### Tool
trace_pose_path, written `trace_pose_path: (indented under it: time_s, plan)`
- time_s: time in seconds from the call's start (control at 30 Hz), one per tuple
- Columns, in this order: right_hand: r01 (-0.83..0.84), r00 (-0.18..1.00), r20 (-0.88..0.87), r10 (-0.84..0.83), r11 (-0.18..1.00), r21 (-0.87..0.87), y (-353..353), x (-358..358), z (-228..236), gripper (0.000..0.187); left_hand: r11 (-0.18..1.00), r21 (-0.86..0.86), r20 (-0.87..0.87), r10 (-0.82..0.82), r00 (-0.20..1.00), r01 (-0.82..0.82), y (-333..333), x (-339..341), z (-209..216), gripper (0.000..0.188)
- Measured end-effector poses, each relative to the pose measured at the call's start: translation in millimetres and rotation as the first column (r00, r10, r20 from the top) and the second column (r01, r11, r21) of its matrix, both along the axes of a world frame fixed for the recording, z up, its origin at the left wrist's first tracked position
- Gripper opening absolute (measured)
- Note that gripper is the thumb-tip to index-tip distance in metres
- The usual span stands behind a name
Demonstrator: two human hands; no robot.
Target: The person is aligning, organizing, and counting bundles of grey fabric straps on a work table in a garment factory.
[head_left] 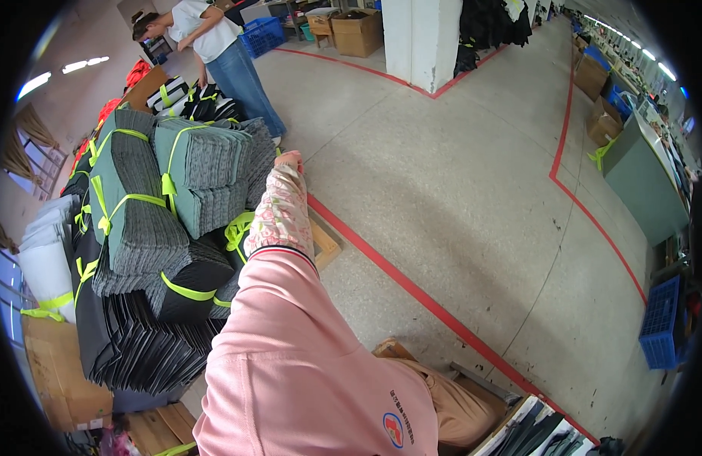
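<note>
My left hand (291, 160) reaches far forward, its fingers curled closed beside the right side of a pile of tied fabric bundles. A small bit of yellow-green strip (278, 151) shows right against it; whether the fingers grip the strip is hidden. Closest to the hand is a grey stack of cut fabric pieces (261, 156). Left of that stand green-topped grey bundles (206, 156), tied with yellow-green fabric strips (168, 186). Under them, black cut pieces (149, 342) fan out at their edges. A floral sleeve cover (281, 209) wraps my left forearm. My right hand is out of view.
Another person (221, 53) bends over black and white bundles (202, 102) at the far end of the pile. A wooden pallet corner (326, 242) juts out beneath. Cardboard box (62, 372) stands near left; blue crate (661, 323) at right. Red lines (412, 292) mark the floor.
</note>
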State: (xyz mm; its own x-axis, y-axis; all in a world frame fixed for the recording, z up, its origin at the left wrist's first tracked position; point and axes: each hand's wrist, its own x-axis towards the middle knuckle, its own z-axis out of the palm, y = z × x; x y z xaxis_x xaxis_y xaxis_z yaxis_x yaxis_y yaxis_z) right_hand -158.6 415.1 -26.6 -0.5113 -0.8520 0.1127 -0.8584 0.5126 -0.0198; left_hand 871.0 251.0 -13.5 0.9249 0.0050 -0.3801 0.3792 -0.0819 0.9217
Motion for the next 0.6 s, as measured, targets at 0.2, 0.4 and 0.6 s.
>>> trace_pose_path:
  time_s: [0.2,0.4,0.6]
  plan:
    - [-0.013,0.998,-0.069,0.013,1.000,-0.012,10,9,3,0.068,1.000,0.017,-0.013,-0.014,1.000,0.015,-9,-6,0,0.010]
    - [-0.033,0.990,-0.141,0.030,0.999,-0.022,13,28,13,0.065,1.000,-0.011,-0.017,-0.021,1.000,0.021,-17,-5,-5,0.010]
    - [-0.540,0.779,-0.112,0.617,0.569,-0.621,-40,24,8,0.065,0.997,-0.072,-0.029,0.031,0.999,-0.033,-23,-11,-14,0.009]
